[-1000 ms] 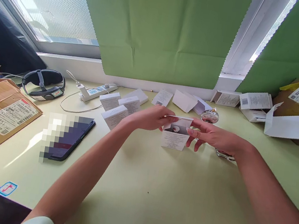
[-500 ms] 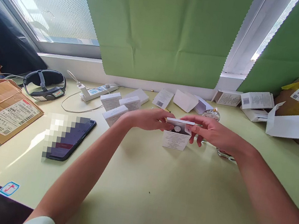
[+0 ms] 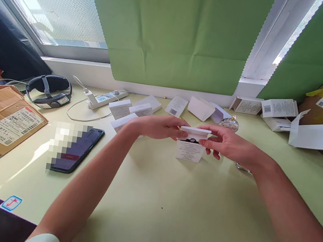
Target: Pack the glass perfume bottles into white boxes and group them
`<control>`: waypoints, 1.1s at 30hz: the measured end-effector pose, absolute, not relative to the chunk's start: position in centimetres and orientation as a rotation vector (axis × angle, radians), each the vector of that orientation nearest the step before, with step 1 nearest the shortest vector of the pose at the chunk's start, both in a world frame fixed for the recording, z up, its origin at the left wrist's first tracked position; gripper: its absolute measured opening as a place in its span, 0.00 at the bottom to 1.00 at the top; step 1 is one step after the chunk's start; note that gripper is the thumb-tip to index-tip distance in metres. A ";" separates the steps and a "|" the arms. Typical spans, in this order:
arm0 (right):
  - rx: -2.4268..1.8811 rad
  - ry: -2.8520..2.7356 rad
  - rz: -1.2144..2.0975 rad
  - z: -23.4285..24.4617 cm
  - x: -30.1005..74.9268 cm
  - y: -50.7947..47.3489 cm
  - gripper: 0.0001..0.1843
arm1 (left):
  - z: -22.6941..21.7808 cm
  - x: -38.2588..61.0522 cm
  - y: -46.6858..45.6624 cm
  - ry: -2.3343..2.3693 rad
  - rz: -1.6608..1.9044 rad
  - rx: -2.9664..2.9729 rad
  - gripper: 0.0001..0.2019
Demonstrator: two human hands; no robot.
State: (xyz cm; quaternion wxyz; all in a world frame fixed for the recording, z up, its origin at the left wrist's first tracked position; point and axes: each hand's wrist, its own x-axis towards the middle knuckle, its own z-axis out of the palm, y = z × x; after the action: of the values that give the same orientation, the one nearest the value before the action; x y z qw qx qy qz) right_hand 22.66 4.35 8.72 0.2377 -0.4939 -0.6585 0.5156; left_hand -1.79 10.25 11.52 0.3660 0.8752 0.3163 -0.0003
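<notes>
A small white carton with printed text stands upright on the table, its pale lid flap raised along the top. Inside its mouth a dark strip with a shiny round piece partly shows. My left hand is closed on the carton's upper left edge, thumb near the flap. On the opposite side, my right hand grips the upper right edge with thumb and fingers. Behind the right hand sits a clear glass bottle with a gold top. A shiny clear object, partly hidden, lies by the right wrist.
Several white cartons lie behind my left hand, and flattened ones farther back. To the left are a phone, a parcel, a black headset and a power strip. Open cartons stand at right.
The thumbs have shifted on the carton's mouth, and less of the dark part and round piece shows inside. The carton stays in nearly the same place.
</notes>
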 end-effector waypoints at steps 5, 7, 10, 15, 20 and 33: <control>-1.369 -1.821 1.375 8.6 22.8 4.4 0.31 | 11.2 -1.7 10.5 0.808 0.002 2.303 0.17; -1.380 -1.855 1.326 8.9 22.9 4.3 0.30 | 11.1 -1.7 10.6 0.797 0.008 2.305 0.17; -1.380 -1.902 1.214 9.4 22.8 4.1 0.26 | 11.0 -1.7 10.6 0.781 0.025 2.301 0.17; -1.433 -1.982 1.040 9.8 22.3 3.8 0.23 | 11.1 -1.7 10.5 0.774 0.014 2.297 0.18; -1.478 -2.036 1.036 9.8 22.3 3.7 0.22 | 11.9 -1.9 10.0 0.792 -0.019 2.318 0.21; -1.439 -2.067 1.039 9.8 22.4 3.6 0.20 | 11.8 -1.8 10.1 0.807 -0.024 2.348 0.22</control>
State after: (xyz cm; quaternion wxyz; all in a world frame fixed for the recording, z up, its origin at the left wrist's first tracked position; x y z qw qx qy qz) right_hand 22.35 3.57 9.82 0.2071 -0.5168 -0.7422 0.3730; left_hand -1.83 10.12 11.80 0.3233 0.8948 0.3077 -0.0093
